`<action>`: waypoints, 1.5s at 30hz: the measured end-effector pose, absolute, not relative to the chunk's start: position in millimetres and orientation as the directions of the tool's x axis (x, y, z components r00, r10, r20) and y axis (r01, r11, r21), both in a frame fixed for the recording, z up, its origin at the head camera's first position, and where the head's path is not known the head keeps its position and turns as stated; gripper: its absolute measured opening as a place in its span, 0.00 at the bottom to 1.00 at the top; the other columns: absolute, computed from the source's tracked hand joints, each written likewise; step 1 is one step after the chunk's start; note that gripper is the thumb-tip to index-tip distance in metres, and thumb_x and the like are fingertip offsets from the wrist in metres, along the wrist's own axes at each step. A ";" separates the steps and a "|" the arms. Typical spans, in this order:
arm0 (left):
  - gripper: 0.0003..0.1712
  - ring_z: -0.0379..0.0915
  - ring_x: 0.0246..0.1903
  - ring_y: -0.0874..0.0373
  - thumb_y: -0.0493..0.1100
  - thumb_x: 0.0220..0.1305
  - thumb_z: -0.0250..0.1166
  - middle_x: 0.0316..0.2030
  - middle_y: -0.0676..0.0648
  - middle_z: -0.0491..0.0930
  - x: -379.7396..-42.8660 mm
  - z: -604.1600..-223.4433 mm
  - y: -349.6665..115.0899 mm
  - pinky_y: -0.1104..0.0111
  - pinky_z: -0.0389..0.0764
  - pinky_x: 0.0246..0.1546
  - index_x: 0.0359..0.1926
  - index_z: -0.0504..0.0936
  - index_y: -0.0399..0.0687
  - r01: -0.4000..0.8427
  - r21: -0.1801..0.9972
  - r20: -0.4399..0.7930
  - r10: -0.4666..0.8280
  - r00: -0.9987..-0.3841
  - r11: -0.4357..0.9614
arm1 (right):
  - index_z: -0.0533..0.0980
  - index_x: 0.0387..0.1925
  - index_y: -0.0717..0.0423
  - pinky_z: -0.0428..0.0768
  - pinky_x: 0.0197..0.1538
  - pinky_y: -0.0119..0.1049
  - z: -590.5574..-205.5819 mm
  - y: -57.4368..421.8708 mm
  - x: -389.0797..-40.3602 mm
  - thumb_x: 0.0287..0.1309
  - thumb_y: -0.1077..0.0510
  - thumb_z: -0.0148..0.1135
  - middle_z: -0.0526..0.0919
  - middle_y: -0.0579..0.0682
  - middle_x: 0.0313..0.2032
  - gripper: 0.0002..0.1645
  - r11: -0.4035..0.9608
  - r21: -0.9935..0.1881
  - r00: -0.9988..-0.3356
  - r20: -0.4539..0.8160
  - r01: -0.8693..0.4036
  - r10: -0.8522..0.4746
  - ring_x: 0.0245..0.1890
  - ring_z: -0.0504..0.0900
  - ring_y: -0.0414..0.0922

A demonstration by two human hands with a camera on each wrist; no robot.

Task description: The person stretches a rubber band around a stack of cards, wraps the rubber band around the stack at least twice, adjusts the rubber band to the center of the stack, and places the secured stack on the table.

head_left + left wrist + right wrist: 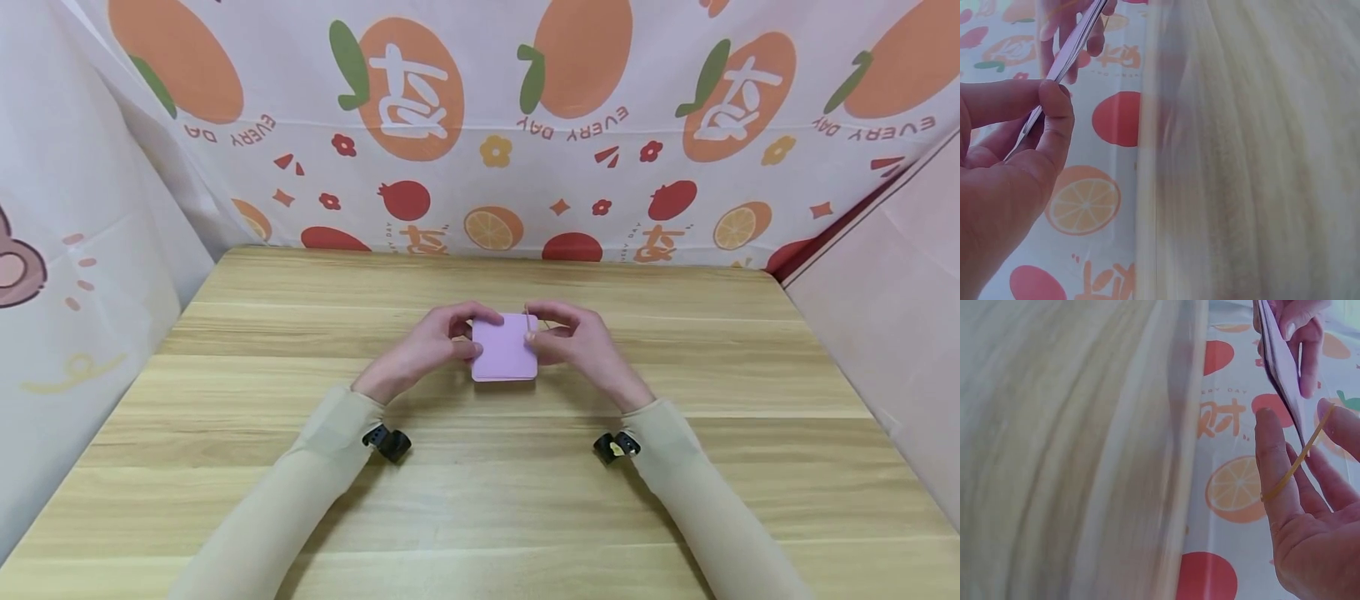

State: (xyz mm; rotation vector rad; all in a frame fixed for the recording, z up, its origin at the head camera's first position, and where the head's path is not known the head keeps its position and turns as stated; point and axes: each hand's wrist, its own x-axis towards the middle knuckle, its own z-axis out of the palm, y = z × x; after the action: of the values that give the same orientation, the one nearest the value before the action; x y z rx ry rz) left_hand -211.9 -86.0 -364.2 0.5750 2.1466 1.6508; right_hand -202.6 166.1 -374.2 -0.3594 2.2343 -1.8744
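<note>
A thin stack of square lilac cards (504, 348) with rounded corners is held up above the table, its layered edges showing in both wrist views. My left hand (437, 337) pinches its left side, thumb on the near face and other fingers at the top and behind. On the right, my right hand (573, 337) has a tan rubber band (1294, 464) stretched between its thumb and a finger. The right edge of the cards (1284, 378) reaches into the space between those fingers. Whether the band touches the cards I cannot tell.
The wooden table (480, 500) runs back to a hanging white cloth (465, 179) printed with fruit. White cloth (82, 208) hangs on the left and a pale panel (892, 292) on the right. Each wrist carries a small black camera (393, 444).
</note>
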 end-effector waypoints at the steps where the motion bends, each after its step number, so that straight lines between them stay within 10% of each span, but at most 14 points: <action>1: 0.23 0.70 0.46 0.47 0.27 0.64 0.59 0.54 0.45 0.74 -211.8 -364.1 -85.8 0.54 0.78 0.45 0.57 0.79 0.48 0.092 0.970 -0.042 0.529 -0.848 0.225 | 0.76 0.60 0.48 0.84 0.42 0.47 -374.3 165.6 -202.5 0.57 0.57 0.71 0.77 0.49 0.58 0.28 0.165 -0.985 -0.950 0.002 -0.057 -0.313 0.48 0.83 0.52; 17: 0.33 0.75 0.41 0.51 0.25 0.61 0.61 0.49 0.40 0.75 -212.2 -370.0 -84.4 0.61 0.81 0.40 0.67 0.67 0.43 0.011 0.996 -0.030 0.479 -0.878 0.083 | 0.76 0.59 0.57 0.85 0.35 0.48 -376.8 158.7 -203.9 0.59 0.64 0.68 0.79 0.59 0.47 0.25 0.154 -0.986 -0.963 0.020 -0.064 -0.269 0.39 0.84 0.51; 27: 0.10 0.73 0.25 0.52 0.38 0.72 0.59 0.26 0.44 0.76 -209.5 -379.8 -77.7 0.65 0.76 0.30 0.36 0.78 0.33 0.016 0.985 -0.063 0.442 -0.895 0.173 | 0.75 0.59 0.61 0.84 0.38 0.53 -371.4 159.8 -200.9 0.59 0.65 0.68 0.81 0.60 0.47 0.26 0.110 -0.990 -0.966 0.062 -0.093 -0.252 0.38 0.84 0.49; 45: 0.06 0.73 0.22 0.57 0.32 0.67 0.62 0.24 0.43 0.77 -209.5 -373.0 -76.3 0.59 0.78 0.31 0.33 0.78 0.32 0.059 0.995 0.029 0.322 -0.946 0.084 | 0.73 0.56 0.67 0.83 0.44 0.49 -379.7 154.0 -202.2 0.61 0.65 0.66 0.82 0.61 0.45 0.23 0.035 -0.999 -0.948 -0.027 0.017 -0.316 0.39 0.83 0.47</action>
State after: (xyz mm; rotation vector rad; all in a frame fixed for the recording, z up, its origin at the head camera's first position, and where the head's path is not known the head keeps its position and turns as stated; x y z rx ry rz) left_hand -209.5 -76.3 -373.0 0.3866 2.1576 1.9639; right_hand -202.2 154.0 -379.7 -0.3084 2.0703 -2.0053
